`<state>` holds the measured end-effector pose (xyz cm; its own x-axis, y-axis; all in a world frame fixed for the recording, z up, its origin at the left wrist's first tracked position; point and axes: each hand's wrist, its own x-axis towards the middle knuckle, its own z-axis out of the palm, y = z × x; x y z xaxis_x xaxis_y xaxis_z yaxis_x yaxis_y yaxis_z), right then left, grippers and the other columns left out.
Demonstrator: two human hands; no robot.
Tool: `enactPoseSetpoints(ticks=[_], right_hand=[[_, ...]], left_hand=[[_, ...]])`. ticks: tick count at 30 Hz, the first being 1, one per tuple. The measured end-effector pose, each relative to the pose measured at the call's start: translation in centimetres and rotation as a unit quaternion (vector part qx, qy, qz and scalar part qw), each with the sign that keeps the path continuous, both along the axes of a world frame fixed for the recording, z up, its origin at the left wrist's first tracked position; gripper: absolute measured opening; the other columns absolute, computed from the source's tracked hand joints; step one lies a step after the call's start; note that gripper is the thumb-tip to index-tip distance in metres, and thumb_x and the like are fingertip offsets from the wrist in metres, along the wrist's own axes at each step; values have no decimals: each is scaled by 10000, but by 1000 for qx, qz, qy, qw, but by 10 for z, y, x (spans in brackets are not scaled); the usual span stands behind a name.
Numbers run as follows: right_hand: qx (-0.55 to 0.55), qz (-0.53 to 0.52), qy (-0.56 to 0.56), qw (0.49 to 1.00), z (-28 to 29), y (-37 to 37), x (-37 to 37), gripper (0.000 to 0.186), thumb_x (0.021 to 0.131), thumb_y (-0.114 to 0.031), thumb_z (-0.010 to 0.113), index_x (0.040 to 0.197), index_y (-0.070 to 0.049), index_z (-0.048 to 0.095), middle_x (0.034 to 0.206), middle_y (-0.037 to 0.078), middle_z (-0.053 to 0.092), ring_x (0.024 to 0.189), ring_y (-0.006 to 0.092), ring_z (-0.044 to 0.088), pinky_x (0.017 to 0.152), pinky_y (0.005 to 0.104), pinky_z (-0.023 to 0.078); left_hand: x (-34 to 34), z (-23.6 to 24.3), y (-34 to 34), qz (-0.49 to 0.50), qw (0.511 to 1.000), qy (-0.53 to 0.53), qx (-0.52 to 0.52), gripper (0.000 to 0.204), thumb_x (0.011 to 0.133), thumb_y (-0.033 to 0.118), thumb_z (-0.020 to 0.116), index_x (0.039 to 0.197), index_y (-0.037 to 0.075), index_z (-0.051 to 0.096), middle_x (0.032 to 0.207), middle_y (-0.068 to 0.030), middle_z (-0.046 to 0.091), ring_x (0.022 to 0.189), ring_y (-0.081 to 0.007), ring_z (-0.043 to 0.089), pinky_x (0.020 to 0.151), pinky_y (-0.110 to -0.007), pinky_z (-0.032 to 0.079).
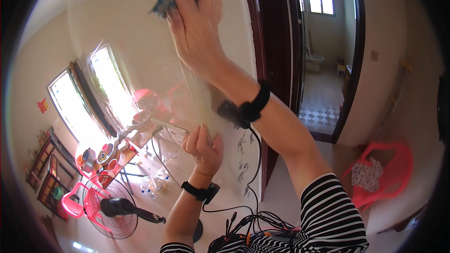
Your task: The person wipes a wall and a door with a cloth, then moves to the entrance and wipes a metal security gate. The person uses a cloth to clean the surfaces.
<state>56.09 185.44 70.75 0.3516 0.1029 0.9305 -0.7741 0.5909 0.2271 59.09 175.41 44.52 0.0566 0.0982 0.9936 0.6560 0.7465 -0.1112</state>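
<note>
One blue-green cloth (165,3) is pinched between the thumb and fingers of the right hand (194,23), high and to the left of the dark door (276,33), its crumpled ends sticking out beyond the grip on the side away from that door. Lower down, also left of the door, the left hand (202,147) is held with fingers curled beside the edge of a clear, shiny sheet (193,93), though whether that edge is gripped cannot be told.
</note>
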Motion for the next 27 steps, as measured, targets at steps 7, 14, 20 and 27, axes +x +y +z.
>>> enactPoseSetpoints(ticks=[7, 14, 20, 27], right_hand=[[-61, -42, -3, 997, 67, 50, -43, 367, 986, -125, 569, 1351, -89, 572, 1285, 164, 544, 1177, 366, 492, 1019, 499, 371], [-239, -58, -223, 943, 97, 89, -82, 427, 1020, -299, 502, 1422, -161, 544, 1414, 219, 450, 1235, 427, 444, 1035, 554, 365], [-101, -47, -89, 990, 158, 30, -37, 446, 956, -223, 566, 1384, -95, 551, 1360, 241, 489, 1209, 434, 458, 1019, 580, 360], [-34, -50, -22, 998, 209, 31, -36, 451, 945, -204, 570, 1383, -97, 555, 1352, 236, 500, 1200, 424, 464, 1027, 565, 353]], left_hand=[[4, 1, 2, 29, 999, 2, 15, 564, 835, 112, 755, 1334, -8, 521, 1311, -136, 467, 1133, -325, 448, 980, -462, 421], [3, 1, 1, 0, 1000, -6, 21, 563, 787, 62, 750, 1307, 12, 541, 1279, -124, 471, 1110, -321, 462, 957, -463, 439], [2, 1, 2, -7, 1000, 1, 29, 593, 745, 43, 753, 1301, 33, 546, 1263, -113, 471, 1086, -313, 458, 931, -470, 454], [1, 1, 0, -18, 1000, 4, 19, 585, 735, 55, 752, 1287, 30, 557, 1258, -108, 473, 1082, -307, 453, 926, -474, 456]])
